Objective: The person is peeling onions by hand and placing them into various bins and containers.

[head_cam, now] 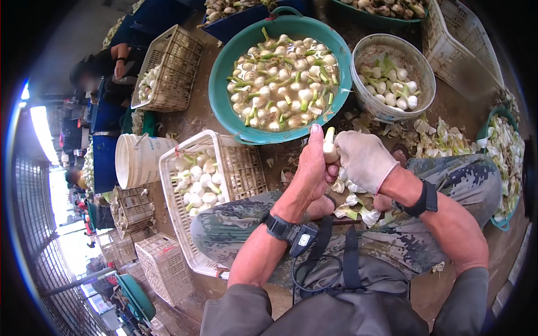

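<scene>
My bare left hand (313,168) grips a white garlic bulb (330,153) with a short green stem, its thumb pointing up beside the stem. Against the bulb's right side, my right hand (362,158) in a pale work glove has its fingers curled; their tips are hidden. Beyond my hands is a large teal tub (218,88) of cloudy water, crowded with garlic bulbs (283,82). To its right stands a whitish bucket (424,98) holding trimmed bulbs (391,86). Below my hands, garlic peelings (351,197) lie between my feet.
At my left knee, a white plastic crate (168,197) holds peeled bulbs (201,180). A white bucket (145,159) lies tipped beyond it. Peelings are heaped (441,140) at right, near a teal basket (502,224). Another person (115,67) sits at far left beside a crate (176,69).
</scene>
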Demonstrator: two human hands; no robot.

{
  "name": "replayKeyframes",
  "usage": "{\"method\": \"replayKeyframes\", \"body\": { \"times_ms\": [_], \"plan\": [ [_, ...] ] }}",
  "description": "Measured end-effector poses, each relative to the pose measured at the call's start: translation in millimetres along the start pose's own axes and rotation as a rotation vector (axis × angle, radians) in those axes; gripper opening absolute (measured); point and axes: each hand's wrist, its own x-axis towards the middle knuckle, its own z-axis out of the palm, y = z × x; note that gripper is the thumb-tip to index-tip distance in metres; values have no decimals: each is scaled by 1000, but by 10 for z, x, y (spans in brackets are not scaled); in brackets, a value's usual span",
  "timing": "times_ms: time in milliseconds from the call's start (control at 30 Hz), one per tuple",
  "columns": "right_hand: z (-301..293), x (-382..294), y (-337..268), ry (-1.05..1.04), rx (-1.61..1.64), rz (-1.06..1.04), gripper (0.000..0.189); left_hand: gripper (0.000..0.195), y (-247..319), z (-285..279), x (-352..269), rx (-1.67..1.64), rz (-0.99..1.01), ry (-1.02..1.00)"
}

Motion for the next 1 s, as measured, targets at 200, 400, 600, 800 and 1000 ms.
{"method": "replayKeyframes", "body": {
  "times_ms": [200, 400, 600, 800, 1000],
  "plan": [
    [47, 70, 228, 279, -34, -34, 10, 59, 15, -184, -11, -13, 80, -210],
    [-329, 180, 461, 149, -34, 75, 17, 59, 41, -303, 10, -55, 40, -179],
    [-163, 44, 233, -157, -15, -308, 24, 65, 35, -186, 39, 71, -73, -124],
    [-81, 24, 263, -103, -27, -239, 16, 69, -33, -208, 29, -3, -1, -163],
    [-31, -20, 267, 44, 248, -67, 19, 51, -16, -216, -42, 258, 358, -227]
  ]
}}
